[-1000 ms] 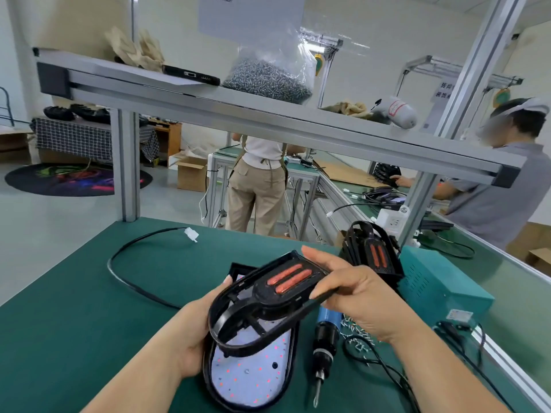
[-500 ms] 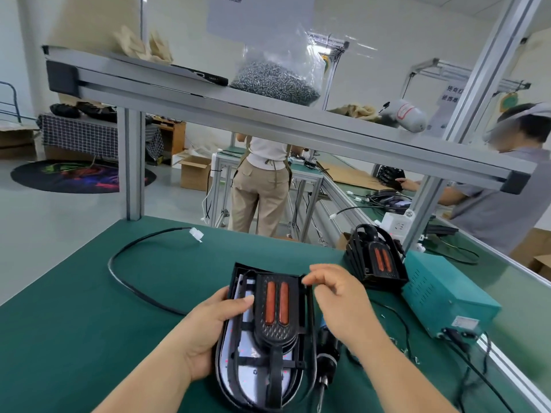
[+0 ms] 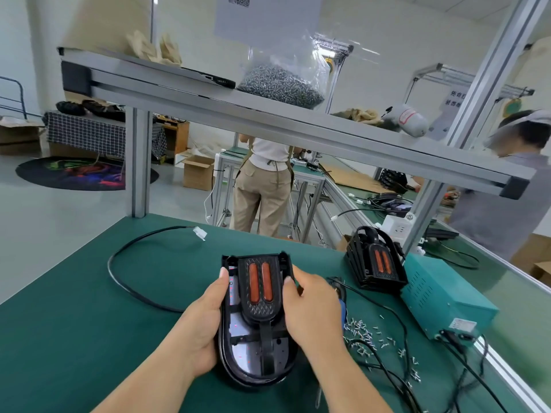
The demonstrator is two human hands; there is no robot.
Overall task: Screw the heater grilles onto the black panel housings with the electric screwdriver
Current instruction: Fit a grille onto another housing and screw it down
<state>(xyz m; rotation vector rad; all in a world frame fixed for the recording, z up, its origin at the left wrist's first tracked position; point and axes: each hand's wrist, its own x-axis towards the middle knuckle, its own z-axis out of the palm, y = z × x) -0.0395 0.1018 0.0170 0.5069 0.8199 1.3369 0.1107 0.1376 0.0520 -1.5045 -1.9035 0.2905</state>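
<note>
Table [image 3: 74,323] fills lower frame; housing [image 3: 256,365] lies flat at centre-bottom. Grille [image 3: 262,296], tilted up a sec ago, now sits flush in it. L hand [image 3: 205,326] & R hand [image 3: 310,314] clamp housing's sides. Screwdriver [image 3: 343,311] lies untouched just right, w/ screws [image 3: 366,338] beside it; driving looks next.

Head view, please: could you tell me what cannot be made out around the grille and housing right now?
Electric screwdriver: head view, mostly hidden behind the right hand; only a blue sliver shows.
What the right fingers grip, grille or housing rim: hidden by the hand's back.
Screw holes: too small, partly under the left hand.
Teal box label: too small.
</note>
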